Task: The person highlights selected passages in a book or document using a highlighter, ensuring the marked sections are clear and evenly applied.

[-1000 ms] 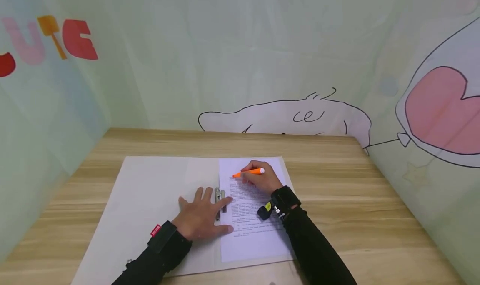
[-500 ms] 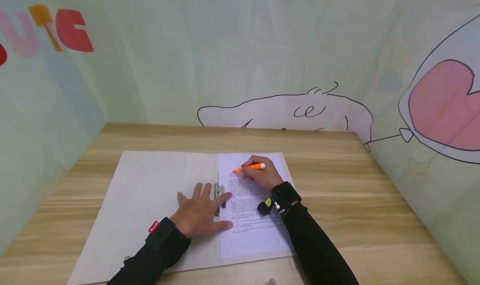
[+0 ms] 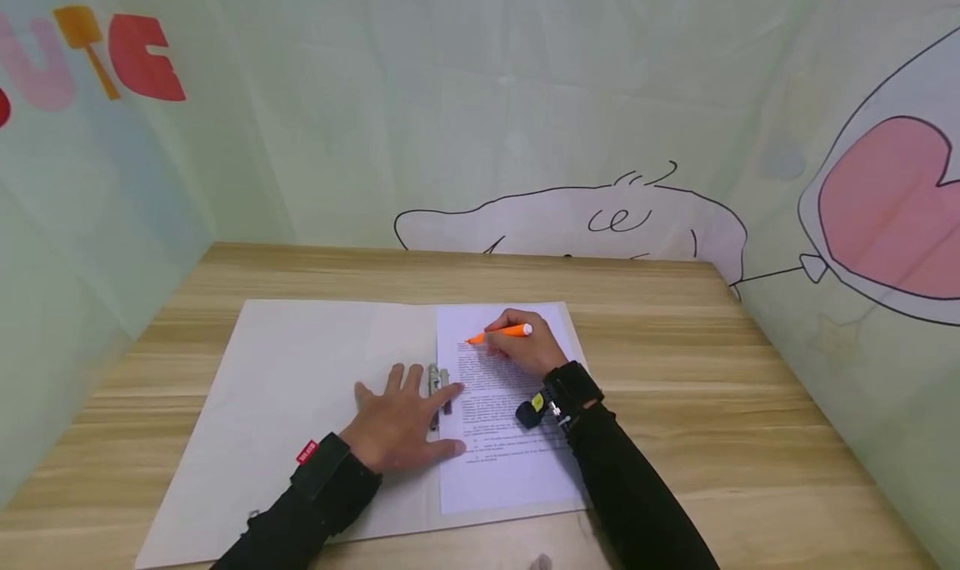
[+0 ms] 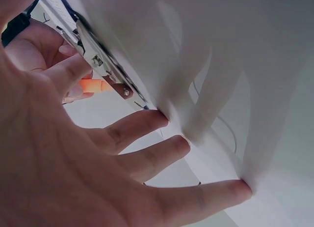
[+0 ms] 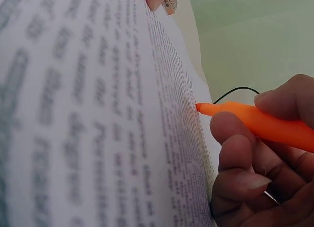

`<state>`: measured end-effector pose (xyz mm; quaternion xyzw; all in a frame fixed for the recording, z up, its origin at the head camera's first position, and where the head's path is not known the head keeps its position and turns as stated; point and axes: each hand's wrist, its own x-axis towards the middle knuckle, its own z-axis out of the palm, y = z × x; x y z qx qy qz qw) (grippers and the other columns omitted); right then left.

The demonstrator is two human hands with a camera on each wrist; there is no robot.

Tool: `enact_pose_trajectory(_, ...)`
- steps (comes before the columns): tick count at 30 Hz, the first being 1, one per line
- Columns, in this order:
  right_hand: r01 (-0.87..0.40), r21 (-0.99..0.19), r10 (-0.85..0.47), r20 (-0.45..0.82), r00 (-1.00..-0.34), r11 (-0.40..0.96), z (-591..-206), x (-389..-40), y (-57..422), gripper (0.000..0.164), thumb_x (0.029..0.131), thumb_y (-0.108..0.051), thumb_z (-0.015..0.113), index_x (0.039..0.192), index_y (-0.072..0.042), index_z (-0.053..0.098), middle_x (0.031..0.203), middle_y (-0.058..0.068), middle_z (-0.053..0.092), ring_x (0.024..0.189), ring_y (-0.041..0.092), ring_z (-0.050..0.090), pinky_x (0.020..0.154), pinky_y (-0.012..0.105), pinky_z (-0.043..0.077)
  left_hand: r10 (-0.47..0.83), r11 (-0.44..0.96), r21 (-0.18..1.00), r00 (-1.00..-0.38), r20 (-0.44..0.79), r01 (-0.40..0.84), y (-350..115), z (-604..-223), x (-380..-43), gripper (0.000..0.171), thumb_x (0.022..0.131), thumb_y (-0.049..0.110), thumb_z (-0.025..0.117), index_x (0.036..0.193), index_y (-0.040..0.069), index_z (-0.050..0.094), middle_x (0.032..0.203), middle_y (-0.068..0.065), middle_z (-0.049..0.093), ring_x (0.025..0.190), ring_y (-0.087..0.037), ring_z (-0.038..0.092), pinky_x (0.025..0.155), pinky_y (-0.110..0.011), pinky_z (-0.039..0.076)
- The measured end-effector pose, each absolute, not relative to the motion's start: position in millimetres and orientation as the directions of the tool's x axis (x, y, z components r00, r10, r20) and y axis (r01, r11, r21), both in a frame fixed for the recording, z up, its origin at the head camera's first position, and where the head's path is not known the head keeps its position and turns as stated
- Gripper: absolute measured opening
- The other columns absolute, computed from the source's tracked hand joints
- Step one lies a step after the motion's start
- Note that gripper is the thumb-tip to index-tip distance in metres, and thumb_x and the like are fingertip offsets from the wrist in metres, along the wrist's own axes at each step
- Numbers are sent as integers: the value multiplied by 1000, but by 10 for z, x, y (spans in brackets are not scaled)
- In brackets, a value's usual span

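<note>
An orange highlighter [image 3: 504, 333] is pinched in my right hand [image 3: 531, 347], its tip at the start of the top lines of a printed sheet [image 3: 480, 487]. In the right wrist view the highlighter's tip [image 5: 201, 107] meets the paper. The sheet lies on the right side of an opened white folder [image 3: 300, 370], beside its metal clip [image 3: 433, 387]. My left hand [image 3: 401, 428] rests spread over the folder's middle, fingers straight, with the thumb and index finger reaching onto the sheet's left margin. In the left wrist view, the other fingertips [image 4: 240, 187] touch the white cover.
The folder lies on a wooden table [image 3: 675, 387]. Behind it hangs a pale printed curtain [image 3: 480, 95] with a cartoon drawing at the table's back edge. A small grey object [image 3: 541, 562] shows at the bottom edge of the head view.
The head view has tilted slightly, so everything sits a little higher in it. The highlighter's tip has shifted only marginally, and my left hand keeps its place on the folder.
</note>
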<state>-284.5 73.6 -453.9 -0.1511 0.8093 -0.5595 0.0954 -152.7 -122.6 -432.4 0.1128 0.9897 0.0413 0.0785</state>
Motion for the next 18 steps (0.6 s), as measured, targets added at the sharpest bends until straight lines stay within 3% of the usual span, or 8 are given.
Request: enact_pose_trajectory(18,-133,-938,-340,17,-940,319,-4548,-2859,740,5,89,-9,71,90,-6,73,75,11,72,61,18,63,57,21,54,232,970,115,-960,-155,216,-1203,-4265,-1542,79,73,69,72,141,34,53,131,-18,49,115,-39,45,84,-83,39)
